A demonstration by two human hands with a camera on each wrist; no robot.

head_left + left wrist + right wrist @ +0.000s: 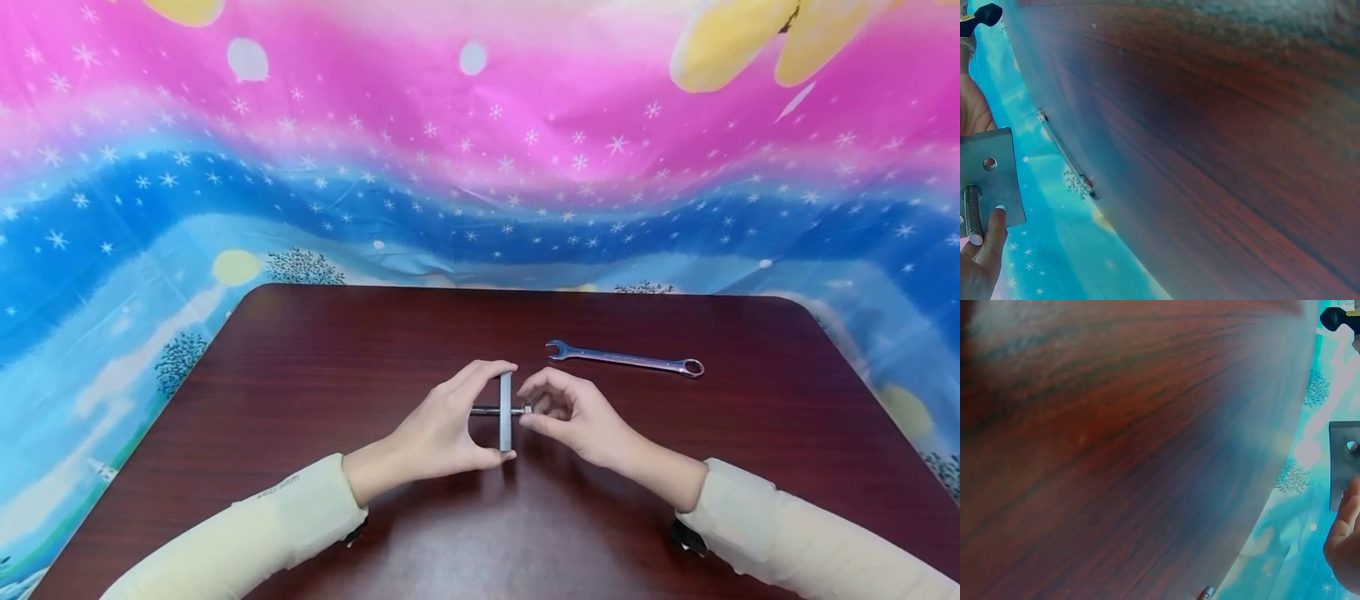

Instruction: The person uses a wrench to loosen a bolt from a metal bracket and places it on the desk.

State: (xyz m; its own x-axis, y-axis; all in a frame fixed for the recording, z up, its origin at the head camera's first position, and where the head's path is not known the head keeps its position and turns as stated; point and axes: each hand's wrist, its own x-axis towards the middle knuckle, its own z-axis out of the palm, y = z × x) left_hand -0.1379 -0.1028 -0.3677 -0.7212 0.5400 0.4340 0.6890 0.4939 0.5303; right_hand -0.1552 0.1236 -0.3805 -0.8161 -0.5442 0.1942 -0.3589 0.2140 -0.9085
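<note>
Metal plate [506, 433] stands upright over the worktop [360, 333], held in a person's left hand [442, 421], whose fingers grasp its upper edge while the thumb bears on the lower. Through the plate runs a threaded bolt [486, 410], its shank jutting toward the left palm and its wider end showing on the opposite side. There the right hand [588, 417] faces it, fingers and thumb curled around that wider end; from where I stand, I cannot tell how firmly the tips press. Round holes pierce the plate's face near the bolt. Farther back, on the dark red-brown surface, lies a shiny wrench [626, 358], well apart from both hands, its open jaw pointing left and its ring end right. Pale sleeves [285, 521] cover both forearms. Behind the worktop hangs a pink and blue cloth [420, 133] printed with white snowflakes, yellow shapes and small trees.
</note>
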